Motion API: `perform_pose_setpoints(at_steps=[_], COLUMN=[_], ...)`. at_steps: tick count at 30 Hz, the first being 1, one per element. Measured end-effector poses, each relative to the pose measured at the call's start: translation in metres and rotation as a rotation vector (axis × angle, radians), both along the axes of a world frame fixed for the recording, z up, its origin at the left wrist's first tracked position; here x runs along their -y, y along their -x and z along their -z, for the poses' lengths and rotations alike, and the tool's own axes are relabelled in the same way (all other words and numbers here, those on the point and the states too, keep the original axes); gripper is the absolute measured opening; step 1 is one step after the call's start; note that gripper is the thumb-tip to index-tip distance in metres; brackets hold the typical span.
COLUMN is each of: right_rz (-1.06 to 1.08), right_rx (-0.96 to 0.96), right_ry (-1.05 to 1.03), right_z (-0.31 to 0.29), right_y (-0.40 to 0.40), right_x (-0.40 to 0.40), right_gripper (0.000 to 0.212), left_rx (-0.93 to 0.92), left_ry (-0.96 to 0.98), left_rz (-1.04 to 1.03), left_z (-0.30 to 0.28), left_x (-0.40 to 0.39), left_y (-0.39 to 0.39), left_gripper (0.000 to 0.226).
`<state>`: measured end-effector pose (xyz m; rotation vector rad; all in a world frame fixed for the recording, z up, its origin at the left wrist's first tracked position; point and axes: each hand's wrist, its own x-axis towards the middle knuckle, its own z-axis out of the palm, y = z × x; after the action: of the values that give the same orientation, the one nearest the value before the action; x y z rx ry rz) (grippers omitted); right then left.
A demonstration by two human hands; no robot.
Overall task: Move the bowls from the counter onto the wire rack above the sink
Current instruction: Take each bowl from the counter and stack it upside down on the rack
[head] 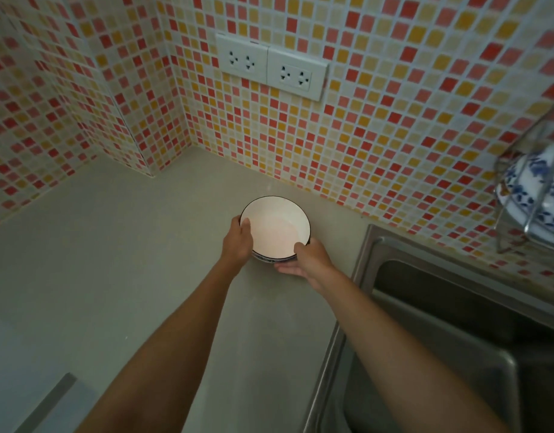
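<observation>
— Where is the bowl sitting?

— Near the middle of the frame, on the pale grey counter, close to the tiled wall and just left of the steel sink. It is white inside with a dark rim, and it is empty.

— And the hands?

— Both are on it. The left hand clasps the bowl's left edge, thumb over the rim and inside. The right hand grips the lower right edge, thumb on the rim, with the fingers spread under the bowl's lower side. Whether the bowl rests on the counter or is lifted off it cannot be told.

— What about the rack?

— At the right edge of the frame, above the sink, part of a wire rack shows. Blue-and-white bowls already lie in it, tilted behind the wires.

— Anything else around?

— A double socket plate is fixed to the wall in the upper middle. The tiles are small squares of red, orange, pink and cream. In the lower left corner a pale surface with a grey strip shows; what it is cannot be made out.
</observation>
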<state>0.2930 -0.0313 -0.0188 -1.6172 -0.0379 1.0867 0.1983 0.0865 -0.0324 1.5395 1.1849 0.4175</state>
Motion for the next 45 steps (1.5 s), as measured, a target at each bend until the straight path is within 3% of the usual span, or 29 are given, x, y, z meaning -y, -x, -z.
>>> perform_pose_setpoints(at_steps=[4, 7, 15, 28, 32, 34, 37, 40, 45], right_rz=[0.022, 0.042, 0.249, 0.438, 0.463, 0.465, 0.484, 0.469, 0.433], right_rx=[0.034, 0.117, -0.13, -0.116, -0.067, -0.034, -0.023, -0.024, 0.018], right_ry=[0.008, 0.06, -0.25, -0.192, -0.159, -0.124, -0.066, -0.001, 0.112], right_z=[-0.013, -0.014, -0.024, -0.045, -0.041, -0.035, -0.025, -0.013, 0.009], right_y=[0.011, 0.017, 0.029, 0.008, -0.001, -0.004, -0.008, -0.012, -0.018], right_x=[0.049, 0.098, 0.22, 0.401, 0.442, 0.462, 0.487, 0.504, 0.522], right_gripper=[0.036, 0.043, 0.053, 0.045, 0.047, 0.051, 0.041, 0.037, 0.04], left_rx=[0.018, 0.016, 0.066, 0.181, 0.212, 0.113, -0.207, -0.41, -0.553], left_ry=[-0.058, -0.072, 0.03, 0.101, -0.101, -0.329, -0.682, -0.738, -0.715], left_rz=[0.026, 0.037, 0.176, 0.464, 0.564, 0.686, 0.919, 1.052, 1.047], left_z=[-0.01, -0.023, -0.056, -0.061, -0.051, -0.034, 0.01, 0.04, 0.061], left_x=[0.042, 0.08, 0.205, 0.368, 0.401, 0.41, 0.412, 0.411, 0.413], left_y=[0.011, 0.017, 0.024, -0.004, -0.001, 0.007, 0.024, 0.045, 0.067], left_gripper=[0.04, 0.04, 0.04, 0.052, 0.04, 0.044, 0.082, 0.106, 0.105])
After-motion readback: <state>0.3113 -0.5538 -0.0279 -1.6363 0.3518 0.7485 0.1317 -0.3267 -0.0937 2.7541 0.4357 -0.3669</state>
